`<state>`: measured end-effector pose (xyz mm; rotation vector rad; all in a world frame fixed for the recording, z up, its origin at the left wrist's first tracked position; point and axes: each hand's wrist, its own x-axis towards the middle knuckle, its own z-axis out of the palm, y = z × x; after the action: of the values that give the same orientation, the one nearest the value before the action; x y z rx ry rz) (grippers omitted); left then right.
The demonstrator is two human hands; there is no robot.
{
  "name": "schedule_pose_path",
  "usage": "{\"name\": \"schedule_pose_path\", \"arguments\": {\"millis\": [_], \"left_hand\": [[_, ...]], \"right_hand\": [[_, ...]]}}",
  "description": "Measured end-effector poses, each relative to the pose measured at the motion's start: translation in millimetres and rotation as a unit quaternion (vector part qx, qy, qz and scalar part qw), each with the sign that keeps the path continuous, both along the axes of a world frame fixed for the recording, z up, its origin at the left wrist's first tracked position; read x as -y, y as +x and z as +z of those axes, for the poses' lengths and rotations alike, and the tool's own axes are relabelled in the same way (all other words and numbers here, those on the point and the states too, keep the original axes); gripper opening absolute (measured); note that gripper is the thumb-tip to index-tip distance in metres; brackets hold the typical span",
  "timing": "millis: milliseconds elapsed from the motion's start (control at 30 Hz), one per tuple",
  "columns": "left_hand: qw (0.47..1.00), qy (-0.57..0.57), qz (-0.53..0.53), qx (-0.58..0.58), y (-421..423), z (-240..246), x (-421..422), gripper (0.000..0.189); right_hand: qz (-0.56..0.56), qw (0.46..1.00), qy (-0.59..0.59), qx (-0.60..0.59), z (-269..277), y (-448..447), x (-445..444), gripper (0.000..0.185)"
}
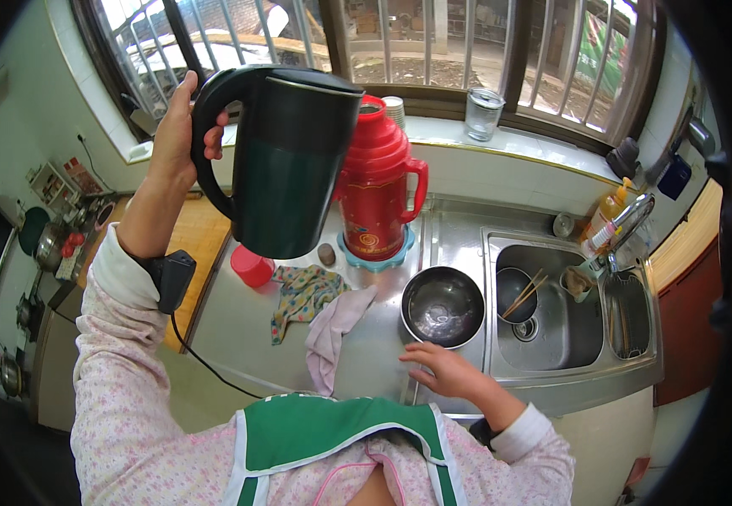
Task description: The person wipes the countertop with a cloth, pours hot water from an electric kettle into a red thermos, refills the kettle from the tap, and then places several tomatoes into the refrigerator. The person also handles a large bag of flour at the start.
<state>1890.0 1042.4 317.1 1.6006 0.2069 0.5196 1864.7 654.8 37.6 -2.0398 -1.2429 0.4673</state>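
My left hand (179,136) grips the black handle of a dark green and black electric kettle (283,171), held up and tilted a little to the right. The kettle's spout side overlaps a red thermos flask (375,209) in view; whether they touch I cannot tell. The flask stands uncapped on a teal scalloped base (376,262), and no water stream shows. A steel bowl (443,307) sits to its front right. My right hand (445,373) is at the bowl's near rim, fingers apart and holding nothing. A stopper (326,254) and a red plastic cup (252,265) lie left of the flask.
A patterned cloth (309,294) and a pale cloth (334,335) lie on the steel counter (245,341). The sink (549,351) at right holds a dark bowl (514,294) with chopsticks. A glass jar (484,114) stands on the windowsill; a faucet (631,218) rises behind the sink.
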Motion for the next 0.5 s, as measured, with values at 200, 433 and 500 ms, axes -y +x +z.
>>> {"name": "schedule_pose_path", "arguments": {"millis": [200, 433, 500], "left_hand": [[0.999, 0.035, -0.001, -0.036, 22, 9, -5, 0.063], [0.994, 0.103, 0.020, -0.043, 39, 16, -14, 0.064], [0.992, 0.118, 0.018, -0.045, 40, 18, -16, 0.065]], "right_hand": [[-0.159, 0.982, 0.027, -0.095, -9, -33, 34, 0.025], [-0.225, 0.960, 0.027, -0.164, -31, -44, 40, 0.022], [-0.228, 0.961, 0.030, -0.156, -36, -44, 39, 0.022]]}}
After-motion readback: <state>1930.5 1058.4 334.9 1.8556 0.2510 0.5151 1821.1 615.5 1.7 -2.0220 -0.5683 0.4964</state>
